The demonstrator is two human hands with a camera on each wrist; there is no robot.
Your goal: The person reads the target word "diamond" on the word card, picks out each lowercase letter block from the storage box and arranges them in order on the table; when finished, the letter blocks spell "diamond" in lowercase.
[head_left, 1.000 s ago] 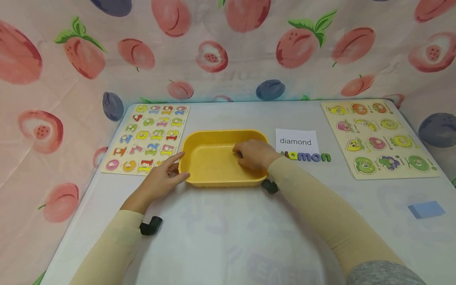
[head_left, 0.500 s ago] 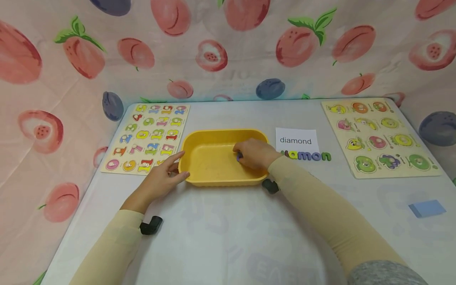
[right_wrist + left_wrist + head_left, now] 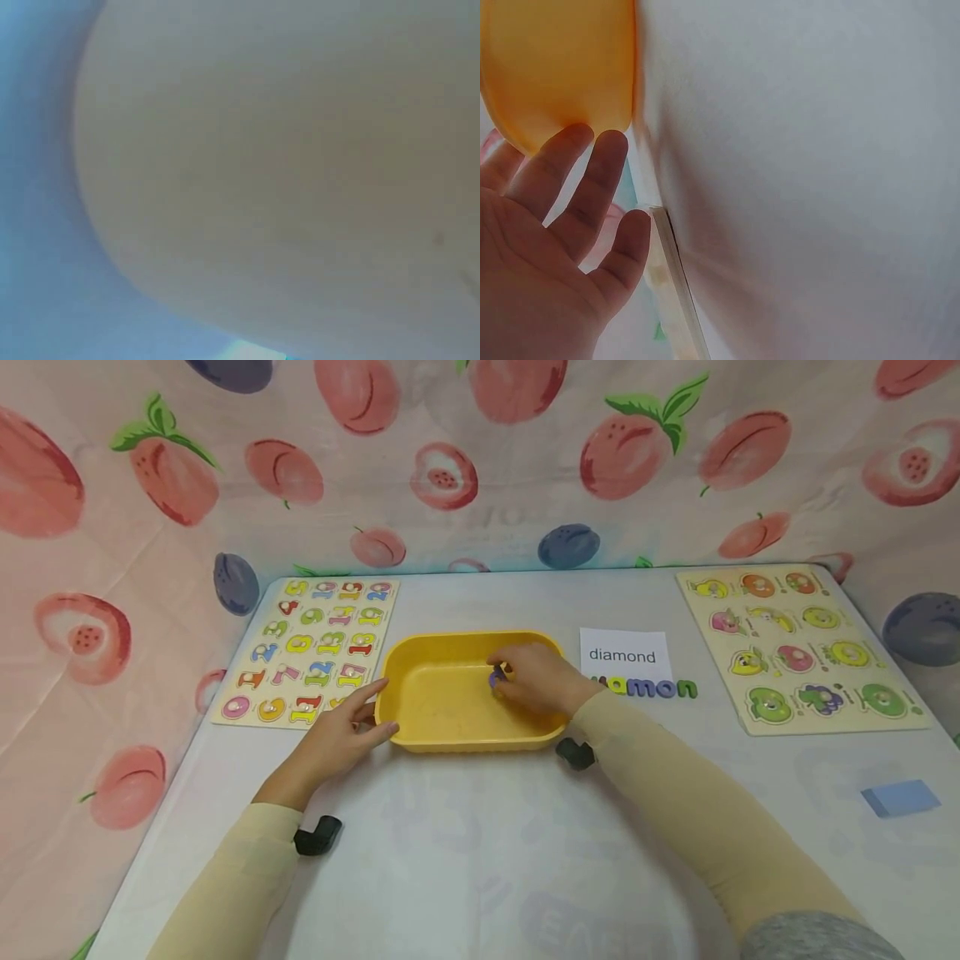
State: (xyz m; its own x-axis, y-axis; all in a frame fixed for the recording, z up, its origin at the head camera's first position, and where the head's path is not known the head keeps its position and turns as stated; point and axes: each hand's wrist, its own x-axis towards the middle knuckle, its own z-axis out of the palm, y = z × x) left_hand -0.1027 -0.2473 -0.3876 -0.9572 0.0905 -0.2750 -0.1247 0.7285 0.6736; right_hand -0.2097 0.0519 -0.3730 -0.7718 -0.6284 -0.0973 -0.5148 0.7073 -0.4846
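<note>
A yellow plastic tray (image 3: 442,710) stands in the middle of the table. My left hand (image 3: 341,739) rests at its left end, thumb near the front corner and fingers along the outside. In the left wrist view the loosely spread fingers (image 3: 604,184) lie against the tray wall (image 3: 562,67). Over the right part of the tray, my right hand (image 3: 542,679) pinches a small purple letter (image 3: 496,679) between thumb and fingers; most of it is hidden. The right wrist view is a blurred close-up.
Right of the tray lies a card (image 3: 622,652) reading "diamond", with colourful letters (image 3: 651,688) below it, partly covered by the right wrist. A number puzzle board (image 3: 303,652) lies left, a fruit puzzle board (image 3: 798,647) right. A blue block (image 3: 900,798) sits near the right edge.
The right hand has lifted slightly and turned, so the purple letter between its fingertips now shows. The left hand stays at the tray's left end.
</note>
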